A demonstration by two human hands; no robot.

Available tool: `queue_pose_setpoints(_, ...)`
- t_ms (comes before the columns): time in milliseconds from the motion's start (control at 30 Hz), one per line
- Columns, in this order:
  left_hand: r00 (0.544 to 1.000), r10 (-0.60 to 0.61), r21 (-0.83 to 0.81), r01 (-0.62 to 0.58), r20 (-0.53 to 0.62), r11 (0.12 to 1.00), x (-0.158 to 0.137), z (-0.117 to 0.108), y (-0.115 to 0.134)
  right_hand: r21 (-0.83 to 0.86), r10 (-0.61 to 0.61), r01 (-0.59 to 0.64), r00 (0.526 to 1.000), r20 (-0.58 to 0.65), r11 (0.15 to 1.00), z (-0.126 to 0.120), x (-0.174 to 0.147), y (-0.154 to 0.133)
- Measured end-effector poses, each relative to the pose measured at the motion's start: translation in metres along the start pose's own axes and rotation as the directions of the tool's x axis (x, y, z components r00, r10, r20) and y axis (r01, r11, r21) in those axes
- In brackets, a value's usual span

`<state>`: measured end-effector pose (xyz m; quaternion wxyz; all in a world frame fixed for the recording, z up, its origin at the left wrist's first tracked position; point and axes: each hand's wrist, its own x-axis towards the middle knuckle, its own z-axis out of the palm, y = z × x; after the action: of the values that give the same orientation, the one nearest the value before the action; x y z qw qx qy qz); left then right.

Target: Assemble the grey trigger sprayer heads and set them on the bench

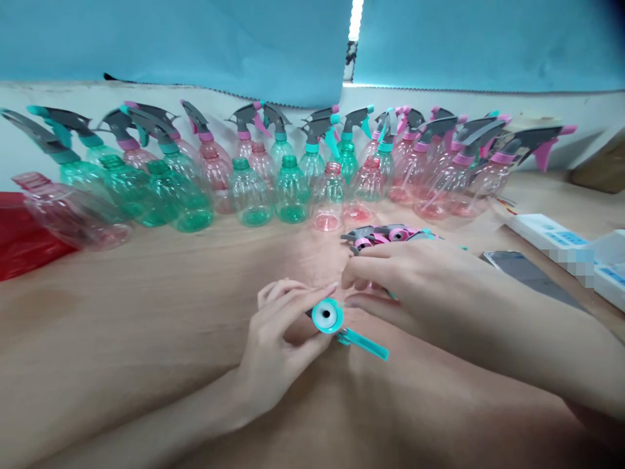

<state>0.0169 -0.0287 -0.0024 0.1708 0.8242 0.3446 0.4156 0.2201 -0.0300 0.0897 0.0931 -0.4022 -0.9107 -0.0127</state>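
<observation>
My left hand point(278, 335) is closed around a trigger spray head point(352, 340) with a teal collar and teal lever. The collar's open underside faces me, showing a white inner ring with a dark hole. Just to the right, my right hand point(385, 280) has bent fingers, with a small gap between thumb and forefinger. Nothing shows in that gap. Behind the right hand lies a pile of loose spray heads point(364, 240), mostly pink and grey, partly hidden by it.
Uncapped green and pink bottles, such as a clear pink bottle point(328, 202), stand in front of bottles with spray heads point(312, 140). A red plastic bag point(29, 238) lies far left. At right are a phone point(530, 277), a white-and-blue box point(551, 241) and a brown object point(600, 163).
</observation>
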Motion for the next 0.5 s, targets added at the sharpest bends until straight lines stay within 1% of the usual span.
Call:
queue_pose_setpoints(100,0.999,0.016,0.019,-0.016,-0.03,1.0,0.002,0.001,-0.001,0.034,-0.006,0.006,1.0,-0.013,0.999,0.0,0.0,-0.004)
queue_pose_setpoints(267,0.997,-0.027,0.022,0.028,-0.071,0.999,0.004,0.001,0.001,0.128,0.006,-0.004,1.0,-0.019,0.992,-0.001,0.002,-0.009)
queue_pose_setpoints(400,0.997,-0.031,-0.005,0.031,-0.071,1.0,0.004,0.0,0.001,0.202,0.03,-0.036,0.999,0.035,0.979,0.001,0.004,-0.014)
queue_pose_setpoints(500,0.995,-0.063,-0.039,0.06,-0.083,0.997,0.002,0.0,0.0,0.241,0.057,-0.07,0.997,0.06,0.968,0.006,0.004,-0.018)
